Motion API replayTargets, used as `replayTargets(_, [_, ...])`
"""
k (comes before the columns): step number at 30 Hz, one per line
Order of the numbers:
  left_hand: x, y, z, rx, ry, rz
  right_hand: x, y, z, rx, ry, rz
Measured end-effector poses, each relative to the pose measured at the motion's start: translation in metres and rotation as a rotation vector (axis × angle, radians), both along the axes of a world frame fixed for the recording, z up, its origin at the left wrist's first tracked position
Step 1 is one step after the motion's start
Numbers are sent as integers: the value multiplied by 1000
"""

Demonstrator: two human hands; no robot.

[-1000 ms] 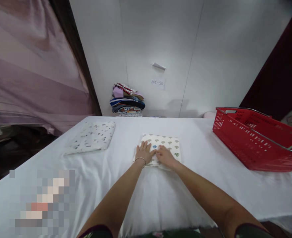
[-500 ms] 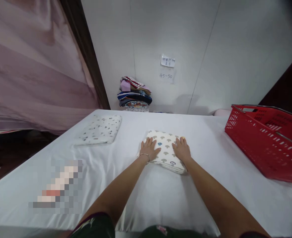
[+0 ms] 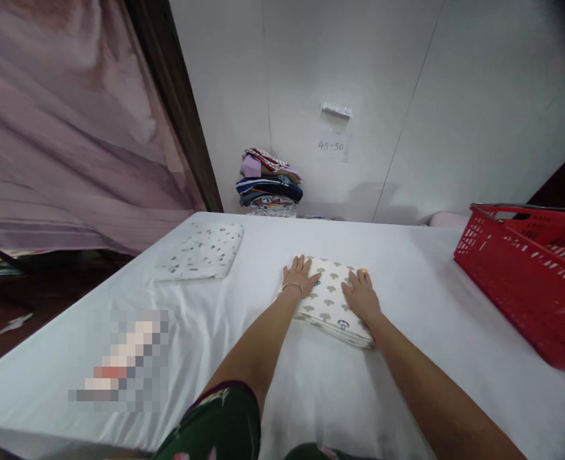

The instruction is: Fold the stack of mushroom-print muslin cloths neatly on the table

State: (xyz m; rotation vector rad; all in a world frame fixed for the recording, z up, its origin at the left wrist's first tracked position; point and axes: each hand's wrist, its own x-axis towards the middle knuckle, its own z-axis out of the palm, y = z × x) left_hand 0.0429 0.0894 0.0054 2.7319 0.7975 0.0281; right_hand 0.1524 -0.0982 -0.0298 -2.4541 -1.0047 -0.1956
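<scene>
A folded cloth with a mushroom print (image 3: 329, 300) lies on the white table (image 3: 407, 358), in the middle. My left hand (image 3: 299, 276), with a thin bracelet at the wrist, lies flat on the cloth's left part, fingers spread. My right hand (image 3: 360, 294) rests flat on its right part, fingers stretched out. Both hands press on the cloth and hold nothing.
A second folded cloth with small dark flecks (image 3: 202, 252) lies at the table's back left. A red plastic basket (image 3: 526, 275) stands at the right. A pile of folded clothes (image 3: 269, 185) sits against the white wall. A mauve curtain (image 3: 62, 128) hangs at the left.
My hands, side by side on the cloth's near part a second ago, have slid apart to its left and right parts. The view has shifted to the left.
</scene>
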Motion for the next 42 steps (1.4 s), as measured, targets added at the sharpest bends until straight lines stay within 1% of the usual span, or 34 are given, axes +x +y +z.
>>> replayTargets(2, [-1, 1, -1, -25, -27, -8, 1, 1, 1, 5, 47, -8])
replayTargets(4, [-3, 2, 2, -59, -72, 6, 3, 0, 2, 43, 96, -1])
replayTargets(6, [-7, 3, 7, -110, -114, 70, 5, -3, 4, 122, 169, 7])
replayTargets(8, [-14, 5, 12, -185, -116, 178, 5, -10, 6, 243, 288, -41])
replayTargets(10, [-26, 8, 16, -251, -89, 264, 1, -19, 8, 359, 425, -127])
replayTargets(12, [-39, 10, 18, -295, -62, 304, -7, -30, 9, 430, 534, -192])
replayTargets(14, [-54, 10, 20, -328, -44, 335, -17, -40, 8, 469, 601, -219])
replayTargets(17, [-73, 7, 19, -394, -42, 379, -34, -53, -1, 530, 644, -225])
replayTargets(19, [-83, 5, 17, -446, -70, 394, -42, -59, -9, 562, 632, -194])
replayTargets(21, [-91, 3, 16, -494, -117, 409, -45, -61, -14, 590, 613, -172])
replayTargets(23, [-98, 1, 15, -510, -194, 422, -43, -59, -14, 606, 591, -162])
replayTargets(26, [-106, -4, 14, -497, -310, 436, -33, -48, -5, 603, 544, -113])
replayTargets(29, [-111, -10, 12, -465, -327, 474, -21, -36, 5, 575, 495, -43])
replayTargets(33, [-112, -17, 8, -444, -273, 487, -14, -34, 7, 476, 557, -71])
replayTargets(35, [-113, -17, 6, -443, -282, 476, -17, -41, 7, 394, 527, -92])
replayTargets(36, [-114, -16, 5, -453, -307, 476, -20, -45, 7, 349, 464, -86])
replayTargets(38, [-118, -13, 2, -527, -393, 486, -29, -52, 9, 278, 272, -34])
replayTargets(40, [-124, -11, -1, -631, -479, 494, -43, -57, 15, 232, 71, 91])
replayTargets(42, [-132, -10, -4, -720, -527, 499, -60, -56, 21, 188, -58, 246])
